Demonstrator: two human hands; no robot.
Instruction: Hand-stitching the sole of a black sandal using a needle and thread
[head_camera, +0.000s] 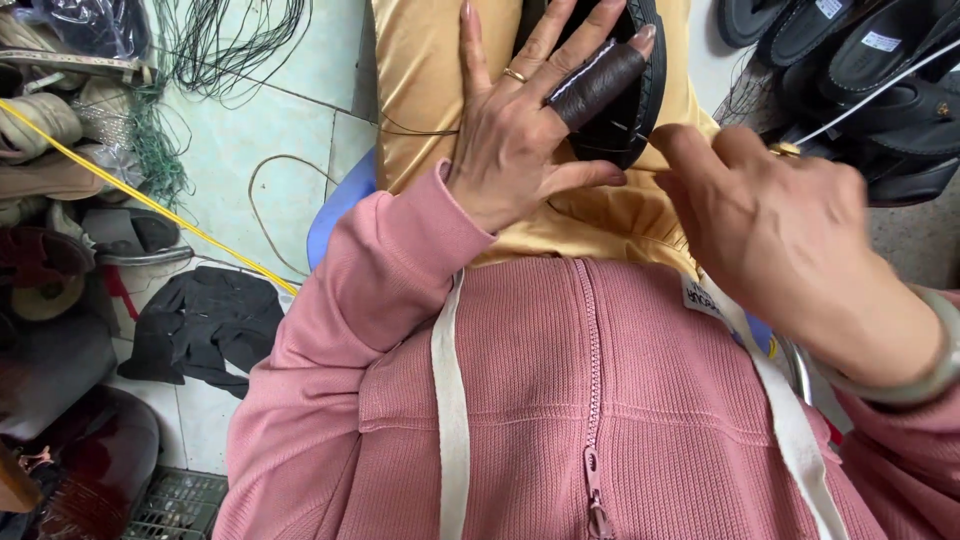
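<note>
My left hand (520, 120) lies spread over a black shoe sole (640, 95) that rests on my lap, on gold fabric (430, 90). A dark brown leather guard (598, 82) covers its index finger, and a gold ring sits on another finger. My right hand (780, 230) is pinched shut just right of the sole's edge, pulling a thin dark thread (632, 168) that runs from the sole. A pale bangle (925, 375) circles the right wrist. Both sleeves are pink knit.
Black sandals (880, 70) are stacked at the top right. Dark cords (230, 40) lie on the pale green floor tiles at top left. Worn shoes (40, 130), a yellow cord (150, 200) and black cloth (205, 320) sit on the left. A blue stool edge (335, 210) shows beside my leg.
</note>
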